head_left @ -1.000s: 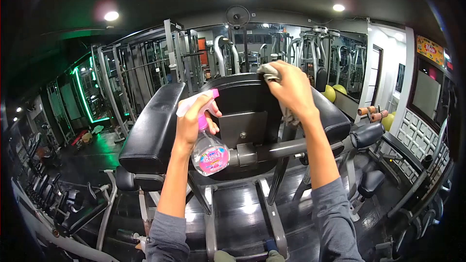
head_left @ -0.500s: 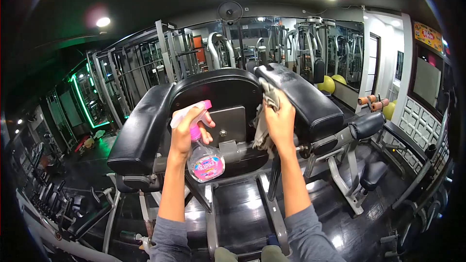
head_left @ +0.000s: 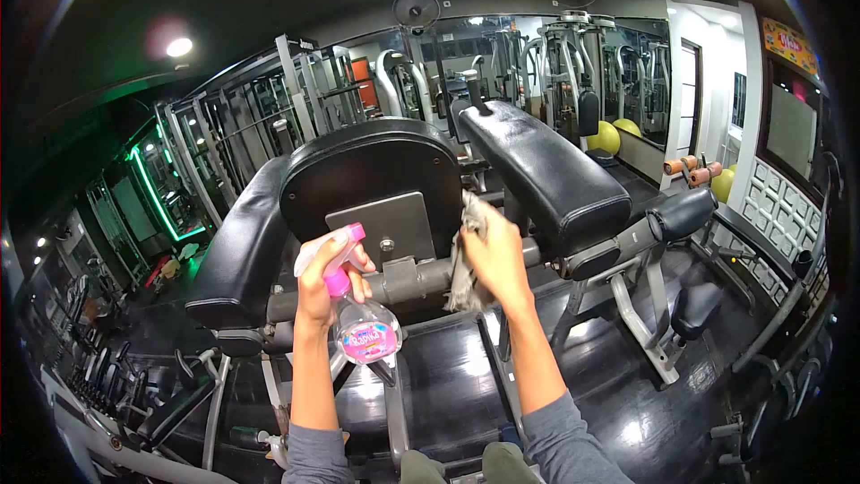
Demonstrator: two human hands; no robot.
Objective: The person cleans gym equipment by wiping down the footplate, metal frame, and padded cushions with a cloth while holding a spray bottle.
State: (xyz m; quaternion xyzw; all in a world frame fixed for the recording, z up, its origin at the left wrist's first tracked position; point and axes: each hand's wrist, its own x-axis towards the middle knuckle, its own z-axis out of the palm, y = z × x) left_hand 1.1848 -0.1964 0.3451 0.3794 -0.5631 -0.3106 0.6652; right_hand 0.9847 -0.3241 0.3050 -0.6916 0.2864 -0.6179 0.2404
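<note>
My left hand (head_left: 324, 271) is wrapped round the neck of a clear spray bottle (head_left: 367, 333) with a pink trigger head and a pink label. In my right hand (head_left: 495, 253) is a bunched grey cloth (head_left: 466, 280), its lower end hanging down. The cloth is near the right edge of a black rounded backrest (head_left: 367, 157); whether it touches cannot be told. Long black padded cushions flank the backrest, the left pad (head_left: 237, 251) and the right pad (head_left: 546, 170). A grey metal tube (head_left: 408, 283) runs below, behind both hands.
A smaller black pad (head_left: 683, 213) on a metal frame stands to the right. Yellow exercise balls (head_left: 602, 137) lie by the mirror. Weight racks (head_left: 300, 94) line the back left, and dumbbells (head_left: 98, 385) sit at the lower left. The floor (head_left: 439, 363) is dark and shiny.
My right hand and the cloth have moved down and left, away from the right pad's inner edge. My left hand with the bottle is slightly lower and further left. The view has shifted.
</note>
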